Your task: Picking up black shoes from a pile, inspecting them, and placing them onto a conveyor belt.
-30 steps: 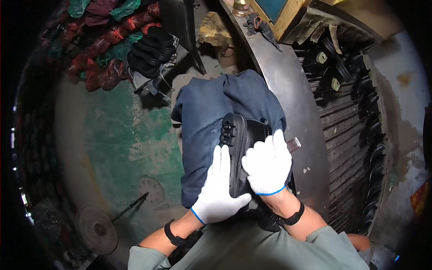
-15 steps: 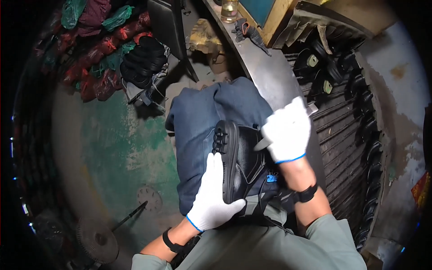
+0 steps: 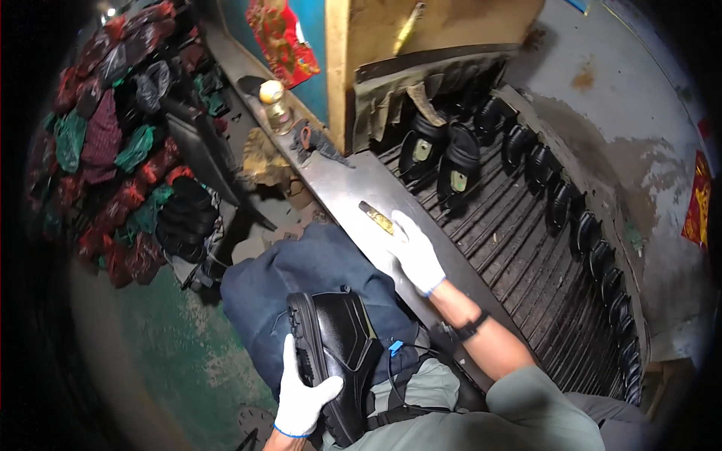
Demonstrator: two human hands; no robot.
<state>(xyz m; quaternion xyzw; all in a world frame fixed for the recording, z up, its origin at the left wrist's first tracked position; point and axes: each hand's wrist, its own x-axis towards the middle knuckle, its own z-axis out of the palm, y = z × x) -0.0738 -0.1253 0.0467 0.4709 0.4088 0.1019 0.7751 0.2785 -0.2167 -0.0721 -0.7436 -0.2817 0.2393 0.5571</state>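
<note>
Pretty dim overall, with a heavy black fisheye vignette eating every corner. Light seems to come from above: the white gloves on both hands [image 3: 415, 254] glow, and the metal counter [image 3: 353, 188] gets a soft sheen. The black boot [image 3: 338, 346] shows small highlights. Left of it, the floor sinks into murky shadow. Edges bend and go soft.

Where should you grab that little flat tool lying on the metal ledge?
Probably by its near end, coming down from above. The flat tool lies flat and slanted on the metal ledge, and the gloved right hand is already at that end. Its far end points away. The left hand steadies the black boot.
</note>
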